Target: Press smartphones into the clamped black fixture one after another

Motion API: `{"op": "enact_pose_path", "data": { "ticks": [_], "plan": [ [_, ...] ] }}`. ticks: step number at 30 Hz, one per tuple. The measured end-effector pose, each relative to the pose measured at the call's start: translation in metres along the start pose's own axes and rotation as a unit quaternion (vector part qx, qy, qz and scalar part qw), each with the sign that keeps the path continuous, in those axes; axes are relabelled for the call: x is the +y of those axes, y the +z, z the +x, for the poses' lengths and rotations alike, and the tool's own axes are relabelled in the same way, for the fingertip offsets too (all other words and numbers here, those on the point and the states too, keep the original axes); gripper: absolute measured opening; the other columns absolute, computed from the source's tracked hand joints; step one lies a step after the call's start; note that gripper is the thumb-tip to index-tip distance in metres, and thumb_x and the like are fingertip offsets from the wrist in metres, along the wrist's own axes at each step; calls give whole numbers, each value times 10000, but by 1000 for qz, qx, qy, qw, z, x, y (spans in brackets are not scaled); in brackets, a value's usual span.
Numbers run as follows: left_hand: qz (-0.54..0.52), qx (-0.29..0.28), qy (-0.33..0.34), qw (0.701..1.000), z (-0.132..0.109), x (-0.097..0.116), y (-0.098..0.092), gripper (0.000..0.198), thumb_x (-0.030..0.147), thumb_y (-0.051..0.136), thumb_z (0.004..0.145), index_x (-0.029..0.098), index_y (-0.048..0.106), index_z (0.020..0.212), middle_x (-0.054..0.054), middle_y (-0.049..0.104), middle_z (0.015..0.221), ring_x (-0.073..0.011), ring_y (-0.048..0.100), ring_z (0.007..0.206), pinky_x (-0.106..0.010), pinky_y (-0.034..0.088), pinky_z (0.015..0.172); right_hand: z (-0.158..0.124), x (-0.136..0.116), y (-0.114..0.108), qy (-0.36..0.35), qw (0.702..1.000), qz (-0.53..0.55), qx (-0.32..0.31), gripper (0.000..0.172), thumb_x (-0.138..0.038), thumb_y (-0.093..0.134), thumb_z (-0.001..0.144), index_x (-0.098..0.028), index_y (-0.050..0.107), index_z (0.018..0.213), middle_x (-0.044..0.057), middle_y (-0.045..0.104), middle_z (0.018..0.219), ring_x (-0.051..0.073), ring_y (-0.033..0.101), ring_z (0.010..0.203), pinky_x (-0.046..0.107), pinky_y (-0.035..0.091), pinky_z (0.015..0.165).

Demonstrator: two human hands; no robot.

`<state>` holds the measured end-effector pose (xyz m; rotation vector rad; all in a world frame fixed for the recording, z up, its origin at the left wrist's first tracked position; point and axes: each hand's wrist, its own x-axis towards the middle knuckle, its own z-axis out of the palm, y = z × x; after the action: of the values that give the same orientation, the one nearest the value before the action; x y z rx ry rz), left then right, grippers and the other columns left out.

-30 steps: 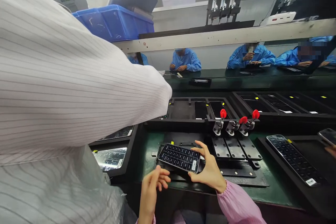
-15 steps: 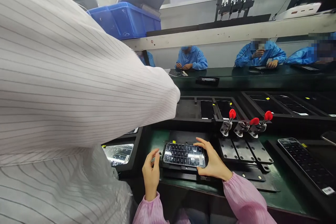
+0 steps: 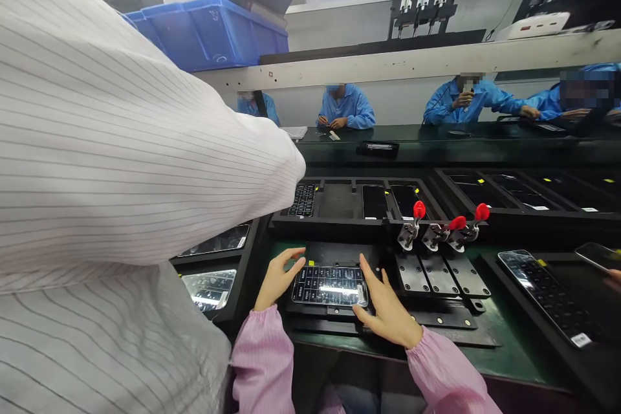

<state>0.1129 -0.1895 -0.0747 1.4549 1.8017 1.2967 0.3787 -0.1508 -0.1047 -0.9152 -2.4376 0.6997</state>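
A black keypad panel (image 3: 330, 285) with a grid of keys lies flat in a black fixture (image 3: 339, 320) on the green bench. My left hand (image 3: 277, 278) rests at the panel's left end, fingers spread and touching its edge. My right hand (image 3: 385, 312) lies at its right end, fingers stretched flat along the side. Neither hand grips it. Pink sleeves cover both my wrists.
A co-worker's white striped sleeve (image 3: 121, 162) fills the left. Three red-handled toggle clamps (image 3: 446, 228) stand right of the fixture. Black trays (image 3: 359, 202) with panels sit behind, another keypad (image 3: 546, 294) lies right. A blue bin (image 3: 208, 32) sits on a shelf; people in blue work opposite.
My right hand carried the tilted keypad panel down and laid it flat in the fixture. Both hands have opened and now rest at its two ends.
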Motion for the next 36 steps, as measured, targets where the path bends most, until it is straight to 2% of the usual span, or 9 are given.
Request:
{"op": "enact_pose_path", "data": {
  "ticks": [5,10,12,16,19,22,26,32,36],
  "plan": [
    [17,-58,23,998,14,1,6,238,391,585,748,206,711,829,-54,704,871,-223,640,836,-323,480,752,-5,-4,3,66,997,-31,30,839,-339,471,781,-253,-62,1424,88,89,1494,241,122,1375,580,139,1066],
    [32,-67,43,996,14,0,13,192,370,598,733,208,701,750,-44,691,800,-209,619,778,-314,461,725,-9,-5,4,69,995,-52,52,640,-369,485,794,-265,232,1373,73,140,1486,247,236,1345,550,182,1081],
    [33,-68,47,996,14,0,13,209,382,583,742,203,690,731,-44,682,789,-204,609,773,-316,458,736,-10,-6,5,64,994,-56,63,614,-367,501,785,-258,283,1349,78,155,1481,267,269,1330,565,201,1072],
    [36,-77,53,995,14,1,14,248,399,537,775,194,657,707,-40,656,766,-192,589,761,-316,451,754,-27,-9,8,7,991,-39,130,609,-281,509,784,-202,285,1345,105,255,1443,265,276,1328,529,271,1069],
    [29,-90,68,993,13,3,16,239,390,526,787,194,625,693,-48,641,817,-194,581,802,-317,440,793,-49,-8,13,-69,981,-25,181,511,-180,519,773,-222,394,1267,83,411,1351,248,352,1288,483,363,1036],
    [13,-113,88,990,11,7,22,236,374,513,803,195,596,674,-59,625,864,-199,573,841,-316,426,819,-62,-7,16,-70,967,-15,243,449,-111,525,762,-241,473,1188,68,515,1241,236,457,1199,445,454,955],
    [-10,-155,111,982,10,14,37,251,360,470,843,193,571,685,-62,603,884,-197,562,864,-307,414,830,-59,-11,14,-18,956,-28,292,495,-109,527,781,-251,450,1249,66,528,1228,227,517,1128,425,490,913],
    [-39,-196,129,971,13,19,49,263,374,444,870,191,550,714,-65,579,897,-200,542,893,-298,400,837,-43,-20,0,20,959,-66,275,582,-158,469,843,-256,285,1387,46,380,1383,227,435,1230,399,448,991],
    [-59,-210,130,967,13,16,47,264,381,434,879,189,539,729,-64,565,887,-207,530,914,-305,394,846,-31,-23,-8,38,963,-104,244,552,-180,401,881,-236,241,1407,52,385,1382,218,435,1231,367,461,978]
  ]
}}
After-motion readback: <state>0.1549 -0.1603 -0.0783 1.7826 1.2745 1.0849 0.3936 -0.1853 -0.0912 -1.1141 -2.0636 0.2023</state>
